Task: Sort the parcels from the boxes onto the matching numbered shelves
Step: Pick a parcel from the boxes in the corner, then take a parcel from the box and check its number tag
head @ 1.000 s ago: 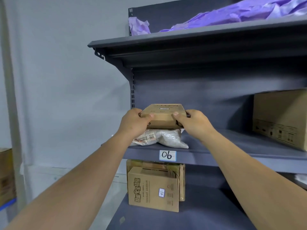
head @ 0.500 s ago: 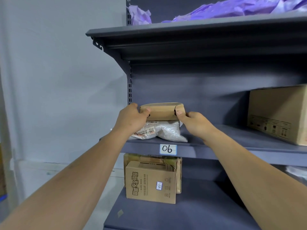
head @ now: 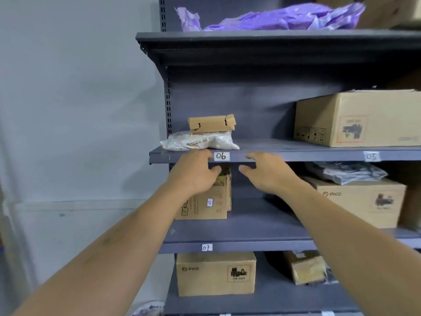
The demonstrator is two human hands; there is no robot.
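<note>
Fingers (head: 202,155) of the left hand (head: 193,173) and right hand (head: 270,173) are loosely spread, holding nothing, before the 06 shelf (head: 296,156); a cardboard parcel (head: 210,124) lies there atop a white bag (head: 198,142).

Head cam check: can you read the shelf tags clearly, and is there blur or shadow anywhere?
Head view: the 06 tag is crisp and the 07 tag legible; the 05 tag is smeared, as is the big box near the right edge. Deep shadow sits under the top shelf; no glare.

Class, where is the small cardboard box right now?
In the head view, the small cardboard box lies on the white bag at the left end of shelf 06.
</note>
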